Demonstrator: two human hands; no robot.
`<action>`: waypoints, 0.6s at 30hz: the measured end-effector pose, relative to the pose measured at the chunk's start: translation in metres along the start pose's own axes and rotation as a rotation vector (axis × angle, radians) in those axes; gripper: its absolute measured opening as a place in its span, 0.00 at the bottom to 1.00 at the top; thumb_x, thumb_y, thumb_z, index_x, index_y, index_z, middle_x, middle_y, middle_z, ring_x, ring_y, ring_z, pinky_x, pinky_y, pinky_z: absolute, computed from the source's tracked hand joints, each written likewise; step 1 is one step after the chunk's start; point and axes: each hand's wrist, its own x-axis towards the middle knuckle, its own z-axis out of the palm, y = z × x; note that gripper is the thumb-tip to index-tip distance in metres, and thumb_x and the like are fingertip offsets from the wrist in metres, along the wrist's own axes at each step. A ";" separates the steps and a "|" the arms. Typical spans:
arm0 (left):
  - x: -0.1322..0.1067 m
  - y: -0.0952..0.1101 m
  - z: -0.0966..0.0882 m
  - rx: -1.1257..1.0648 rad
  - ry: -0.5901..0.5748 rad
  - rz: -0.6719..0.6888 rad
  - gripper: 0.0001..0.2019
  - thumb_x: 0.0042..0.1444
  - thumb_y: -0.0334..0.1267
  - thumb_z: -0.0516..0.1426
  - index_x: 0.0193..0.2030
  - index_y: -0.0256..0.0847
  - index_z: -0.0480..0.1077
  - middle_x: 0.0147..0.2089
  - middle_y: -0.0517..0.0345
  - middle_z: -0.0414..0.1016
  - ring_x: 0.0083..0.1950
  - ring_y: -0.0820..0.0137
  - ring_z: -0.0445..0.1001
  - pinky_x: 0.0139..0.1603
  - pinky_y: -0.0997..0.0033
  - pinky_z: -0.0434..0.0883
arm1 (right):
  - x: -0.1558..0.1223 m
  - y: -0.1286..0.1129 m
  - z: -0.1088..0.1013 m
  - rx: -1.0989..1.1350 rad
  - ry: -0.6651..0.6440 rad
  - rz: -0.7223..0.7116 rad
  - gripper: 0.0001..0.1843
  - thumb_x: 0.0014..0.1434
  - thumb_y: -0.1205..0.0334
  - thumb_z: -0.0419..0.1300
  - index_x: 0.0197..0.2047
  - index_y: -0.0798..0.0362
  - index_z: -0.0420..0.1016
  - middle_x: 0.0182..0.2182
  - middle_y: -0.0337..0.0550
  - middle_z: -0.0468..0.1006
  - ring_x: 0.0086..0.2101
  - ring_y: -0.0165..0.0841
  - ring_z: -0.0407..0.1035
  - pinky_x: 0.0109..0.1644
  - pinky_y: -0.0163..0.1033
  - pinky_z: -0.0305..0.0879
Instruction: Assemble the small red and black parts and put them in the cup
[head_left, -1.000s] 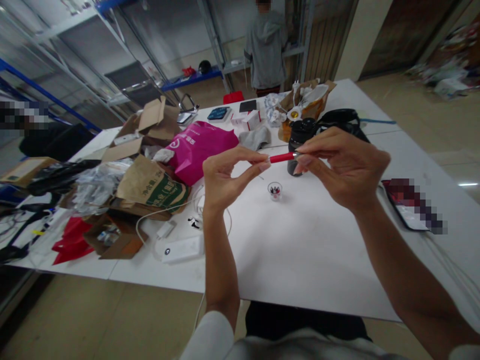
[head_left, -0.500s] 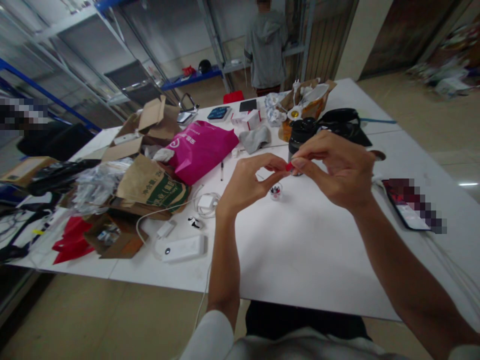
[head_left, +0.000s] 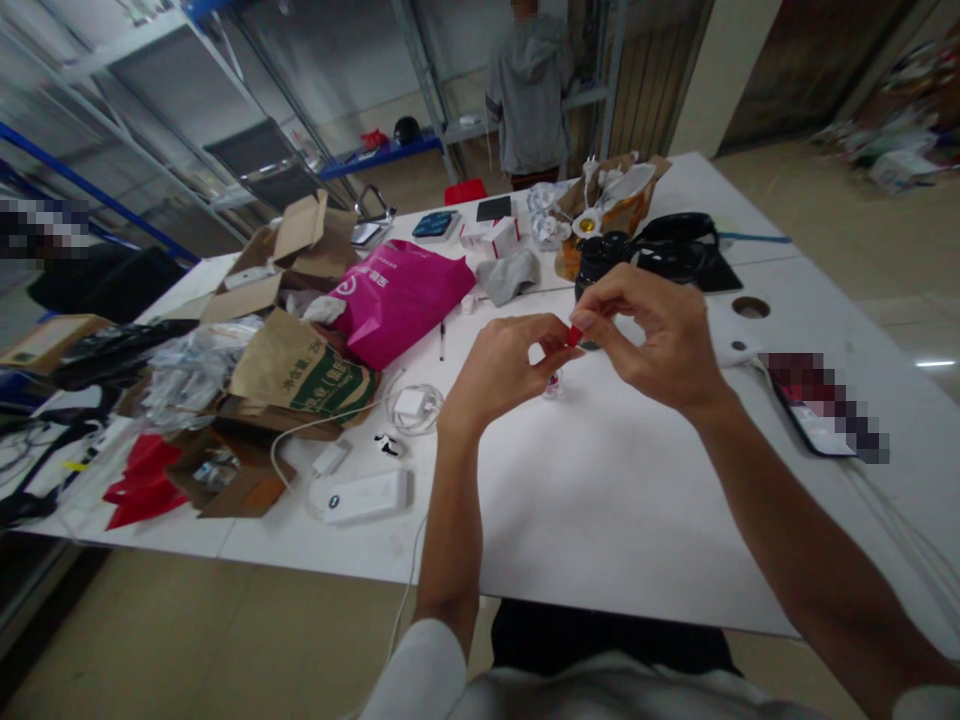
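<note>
A small red piece (head_left: 574, 335) is pinched between the fingertips of my two hands, above the table; its exact kind is too small to make out. My left hand (head_left: 504, 368) grips its lower end with thumb and forefinger. From the other side, my right hand (head_left: 654, 335) holds the upper end between thumb and fingers. Just below them on the table stands a small clear container (head_left: 553, 390) with red bits in it, partly covered by my left hand. A dark bottle (head_left: 592, 258) rises behind my right hand.
On the left lie a magenta bag (head_left: 401, 295), a brown paper bag (head_left: 300, 370), open cardboard boxes (head_left: 244, 490), a coiled white cable (head_left: 411, 405) and a white power bank (head_left: 367, 497). A phone (head_left: 814, 405) rests at right. A person in grey (head_left: 529, 95) stands beyond the table.
My right hand has shifted left, closer to my left hand. The red piece now stands more upright and shows more. My left hand covers more of the clear container.
</note>
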 end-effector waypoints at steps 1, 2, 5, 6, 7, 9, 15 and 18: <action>0.000 -0.001 0.000 0.007 -0.009 -0.010 0.06 0.73 0.41 0.71 0.44 0.43 0.84 0.41 0.55 0.89 0.42 0.64 0.87 0.51 0.64 0.80 | 0.000 0.001 0.002 -0.007 0.005 -0.001 0.13 0.73 0.47 0.76 0.41 0.44 0.85 0.36 0.42 0.84 0.34 0.39 0.78 0.41 0.48 0.80; 0.000 -0.002 0.000 0.013 -0.016 -0.019 0.06 0.73 0.41 0.71 0.44 0.43 0.83 0.40 0.55 0.89 0.42 0.64 0.87 0.50 0.64 0.79 | -0.001 0.003 0.004 -0.010 0.011 -0.001 0.13 0.73 0.47 0.75 0.41 0.44 0.85 0.36 0.42 0.84 0.34 0.39 0.77 0.40 0.48 0.80; 0.000 -0.004 -0.001 0.034 -0.042 -0.046 0.07 0.72 0.40 0.72 0.42 0.43 0.83 0.41 0.55 0.89 0.42 0.63 0.87 0.50 0.63 0.79 | -0.002 0.008 0.009 -0.016 0.010 0.010 0.13 0.74 0.47 0.74 0.42 0.45 0.85 0.36 0.42 0.84 0.34 0.39 0.77 0.40 0.47 0.80; 0.000 -0.005 -0.001 0.047 -0.055 -0.061 0.07 0.71 0.39 0.72 0.41 0.43 0.82 0.41 0.54 0.89 0.42 0.63 0.86 0.50 0.63 0.79 | -0.003 0.010 0.011 -0.019 0.003 0.016 0.13 0.74 0.47 0.74 0.42 0.45 0.85 0.36 0.42 0.84 0.34 0.38 0.77 0.40 0.47 0.80; 0.000 -0.006 -0.002 0.062 -0.074 -0.080 0.07 0.70 0.38 0.73 0.41 0.43 0.82 0.41 0.54 0.90 0.42 0.63 0.86 0.50 0.63 0.79 | -0.004 0.013 0.013 -0.023 -0.003 0.020 0.13 0.75 0.47 0.74 0.41 0.45 0.84 0.36 0.43 0.84 0.34 0.38 0.77 0.40 0.46 0.79; 0.000 -0.008 -0.002 0.092 -0.113 -0.121 0.06 0.68 0.36 0.74 0.42 0.43 0.83 0.42 0.54 0.90 0.42 0.63 0.86 0.49 0.63 0.79 | -0.005 0.018 0.017 -0.028 -0.016 0.024 0.13 0.74 0.47 0.74 0.41 0.45 0.84 0.36 0.43 0.84 0.34 0.38 0.77 0.40 0.46 0.78; -0.006 -0.017 -0.005 0.130 -0.172 -0.200 0.05 0.66 0.32 0.74 0.42 0.44 0.84 0.40 0.54 0.89 0.40 0.62 0.86 0.47 0.63 0.80 | -0.007 0.031 0.025 -0.054 -0.043 0.030 0.15 0.75 0.45 0.73 0.41 0.45 0.84 0.35 0.42 0.83 0.33 0.37 0.76 0.37 0.44 0.77; -0.009 -0.016 -0.012 0.136 -0.172 -0.212 0.05 0.66 0.34 0.74 0.40 0.44 0.83 0.39 0.54 0.89 0.39 0.62 0.85 0.45 0.63 0.79 | -0.008 0.036 0.028 -0.052 -0.059 0.038 0.16 0.75 0.44 0.73 0.41 0.45 0.83 0.35 0.42 0.83 0.33 0.36 0.76 0.36 0.43 0.76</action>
